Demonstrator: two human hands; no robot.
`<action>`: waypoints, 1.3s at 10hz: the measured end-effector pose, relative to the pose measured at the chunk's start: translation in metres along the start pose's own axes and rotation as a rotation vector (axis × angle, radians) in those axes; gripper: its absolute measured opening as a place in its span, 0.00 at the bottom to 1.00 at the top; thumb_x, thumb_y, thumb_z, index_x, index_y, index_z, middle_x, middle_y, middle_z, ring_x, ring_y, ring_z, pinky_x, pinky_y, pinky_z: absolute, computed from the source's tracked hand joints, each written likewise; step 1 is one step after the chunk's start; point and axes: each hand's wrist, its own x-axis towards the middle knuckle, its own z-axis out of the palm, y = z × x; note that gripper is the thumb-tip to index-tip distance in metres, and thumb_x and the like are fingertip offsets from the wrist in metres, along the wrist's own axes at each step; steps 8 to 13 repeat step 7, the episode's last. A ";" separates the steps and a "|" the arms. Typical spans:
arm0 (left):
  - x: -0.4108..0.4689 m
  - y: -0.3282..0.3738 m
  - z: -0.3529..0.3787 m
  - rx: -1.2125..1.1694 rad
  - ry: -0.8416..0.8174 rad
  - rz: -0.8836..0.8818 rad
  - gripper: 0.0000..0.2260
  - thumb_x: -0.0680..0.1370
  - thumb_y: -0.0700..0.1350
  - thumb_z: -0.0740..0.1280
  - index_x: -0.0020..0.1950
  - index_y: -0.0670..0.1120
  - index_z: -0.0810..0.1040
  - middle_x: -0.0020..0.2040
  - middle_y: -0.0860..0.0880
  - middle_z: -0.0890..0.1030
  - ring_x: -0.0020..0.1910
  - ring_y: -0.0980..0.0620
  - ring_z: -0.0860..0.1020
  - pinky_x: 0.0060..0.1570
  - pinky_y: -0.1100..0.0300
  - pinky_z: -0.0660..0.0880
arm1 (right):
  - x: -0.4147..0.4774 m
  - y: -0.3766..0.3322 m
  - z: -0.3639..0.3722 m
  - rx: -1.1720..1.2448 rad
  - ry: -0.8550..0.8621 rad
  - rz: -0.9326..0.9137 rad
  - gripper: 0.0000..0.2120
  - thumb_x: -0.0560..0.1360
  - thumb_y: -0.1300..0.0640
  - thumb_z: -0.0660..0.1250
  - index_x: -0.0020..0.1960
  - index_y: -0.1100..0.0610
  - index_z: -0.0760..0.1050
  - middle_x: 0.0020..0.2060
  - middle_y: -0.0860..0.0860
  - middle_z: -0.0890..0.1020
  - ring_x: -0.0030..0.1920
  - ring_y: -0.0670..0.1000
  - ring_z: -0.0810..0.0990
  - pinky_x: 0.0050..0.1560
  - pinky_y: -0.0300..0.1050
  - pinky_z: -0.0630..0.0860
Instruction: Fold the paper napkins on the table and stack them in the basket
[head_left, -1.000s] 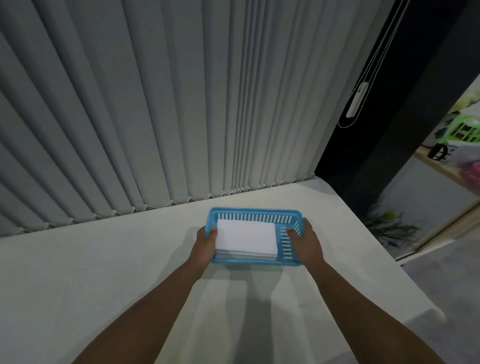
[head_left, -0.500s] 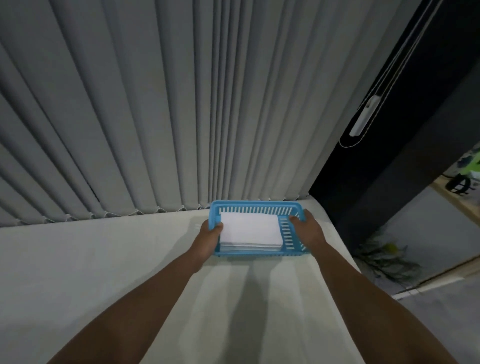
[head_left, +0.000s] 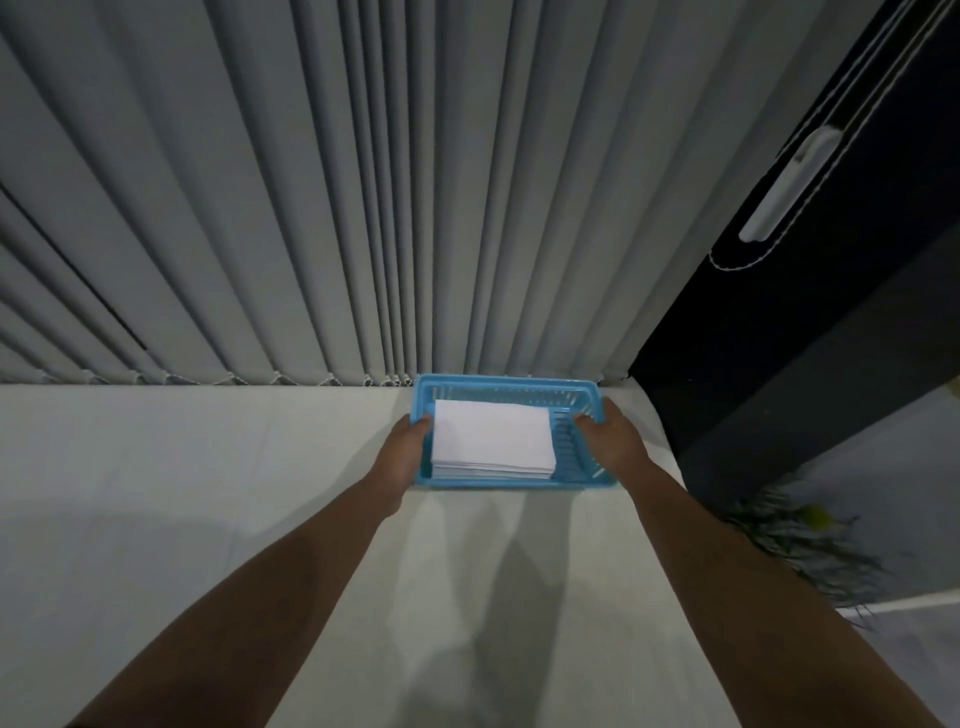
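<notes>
A blue slotted plastic basket (head_left: 509, 385) sits at the far edge of the white table (head_left: 208, 493), right against the blinds. Inside it lies a neat stack of folded white paper napkins (head_left: 491, 439), pushed toward the basket's left side. My left hand (head_left: 402, 449) grips the basket's left wall, fingers curled over the rim beside the stack. My right hand (head_left: 610, 434) grips the right wall, with the thumb inside the basket. Both arms reach straight forward over the table.
Grey vertical blinds (head_left: 311, 208) hang directly behind the basket. At the right, a dark panel (head_left: 831, 338) with a white cord weight (head_left: 789, 184) borders the table's right edge. A plant (head_left: 795, 540) lies on the floor beyond that edge.
Both hands have pushed the basket away from me to the table's far edge, up against the blinds. The grip on both walls is unchanged.
</notes>
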 end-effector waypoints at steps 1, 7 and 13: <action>0.003 -0.013 0.000 0.013 -0.004 -0.025 0.14 0.78 0.57 0.59 0.59 0.52 0.75 0.57 0.44 0.81 0.55 0.42 0.80 0.61 0.40 0.74 | -0.002 0.010 -0.002 -0.002 -0.015 -0.004 0.14 0.78 0.49 0.62 0.62 0.53 0.70 0.56 0.54 0.79 0.49 0.52 0.76 0.47 0.45 0.69; -0.066 0.001 -0.040 0.794 0.186 0.225 0.26 0.83 0.54 0.46 0.78 0.44 0.50 0.79 0.43 0.53 0.78 0.45 0.54 0.75 0.45 0.53 | -0.083 -0.025 0.016 -0.520 0.010 -0.132 0.33 0.80 0.41 0.53 0.78 0.57 0.48 0.78 0.55 0.49 0.77 0.59 0.52 0.75 0.57 0.53; -0.066 0.001 -0.040 0.794 0.186 0.225 0.26 0.83 0.54 0.46 0.78 0.44 0.50 0.79 0.43 0.53 0.78 0.45 0.54 0.75 0.45 0.53 | -0.083 -0.025 0.016 -0.520 0.010 -0.132 0.33 0.80 0.41 0.53 0.78 0.57 0.48 0.78 0.55 0.49 0.77 0.59 0.52 0.75 0.57 0.53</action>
